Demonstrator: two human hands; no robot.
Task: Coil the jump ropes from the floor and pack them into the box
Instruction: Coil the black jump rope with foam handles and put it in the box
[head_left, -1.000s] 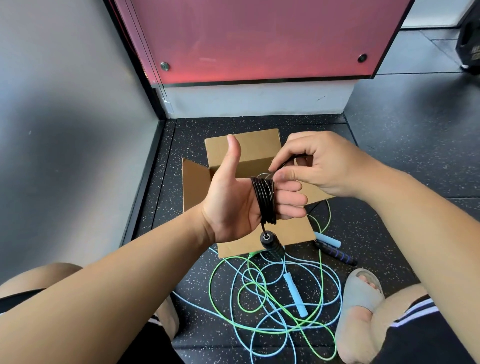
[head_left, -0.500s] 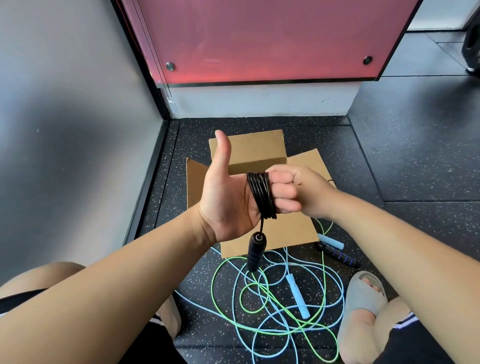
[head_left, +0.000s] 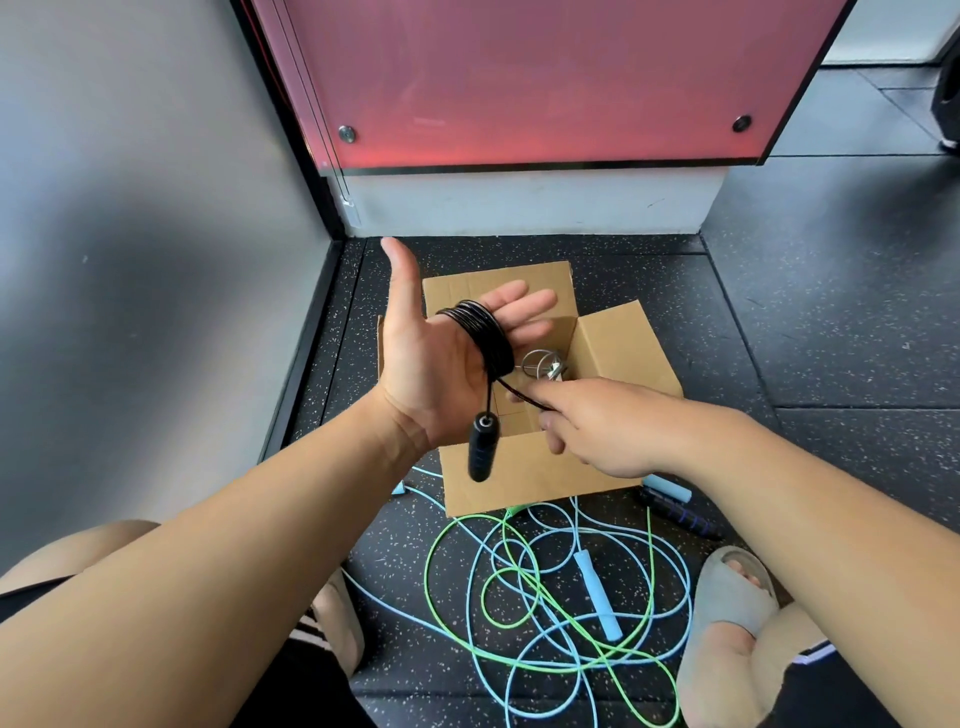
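The black jump rope (head_left: 480, 338) is wound in a tight coil round the fingers of the left hand (head_left: 436, 374), which is held palm up over the open cardboard box (head_left: 524, 478) — fingers straight, thumb sticking up, so that grip is wide open and the coil just sits on it. One black handle (head_left: 480, 447) dangles from the coil below the wrist. A loose strand runs from the coil to the right hand (head_left: 597, 426), whose grip is pinched on it over the box opening. There's a silvery wire thing (head_left: 540, 364) inside the box, can't tell what. The box sits on the speckled floor (head_left: 831, 312), and just in front of it a green rope (head_left: 426, 571) and a light-blue rope (head_left: 688, 597) lie tangled around a light-blue handle (head_left: 597, 597) — a dark banded handle (head_left: 680, 514) lies to the right, near a grey slipper (head_left: 727, 587)
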